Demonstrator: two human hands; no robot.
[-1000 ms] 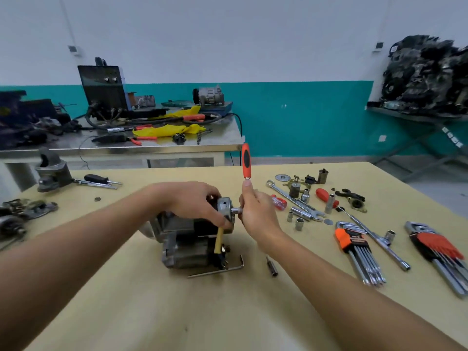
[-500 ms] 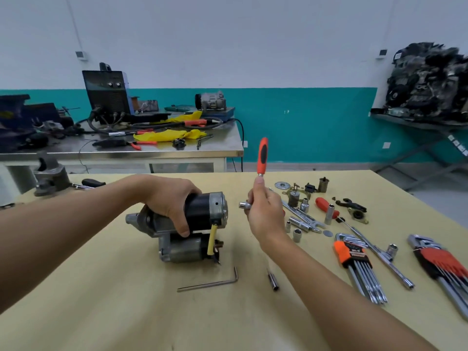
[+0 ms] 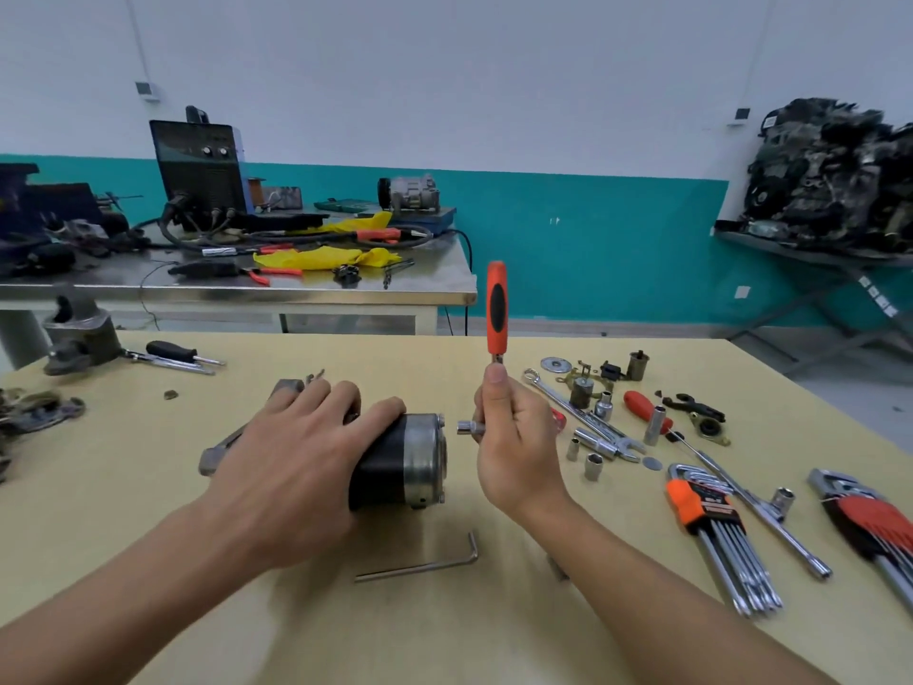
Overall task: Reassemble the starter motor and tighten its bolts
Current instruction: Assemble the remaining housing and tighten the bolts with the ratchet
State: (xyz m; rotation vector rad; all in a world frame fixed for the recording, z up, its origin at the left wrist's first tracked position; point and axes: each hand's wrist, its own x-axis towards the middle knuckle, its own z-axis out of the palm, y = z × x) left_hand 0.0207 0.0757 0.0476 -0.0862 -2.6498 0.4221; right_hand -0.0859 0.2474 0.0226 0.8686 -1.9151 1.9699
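Although the motor looks put together, with black body and metal end cap joined, the tightening is judged to be unfinished. It is laid on its side on the table, cap end toward the right. The left hand is laid over it from above, fingers curved round the body, so that it is held down firmly. The ratchet is gripped low on its shank by the right hand, with the orange handle upright and the thumb pressed just under it. Its socket is pointed at the cap and held just beside it, apart from the metal. What look like bolt heads can be made out at the cap's rim; whether they are snug cannot be told. The socket is judged to need seating on a head before anything can be turned, and each bolt is probably left to be done.

No tray or box is seen on the table. Two sets of hex keys are kept in plastic holders, an orange one and a red one, near the right edge. Loose sockets are scattered beside a spanner, and a single hex key is left lying in front of the motor.
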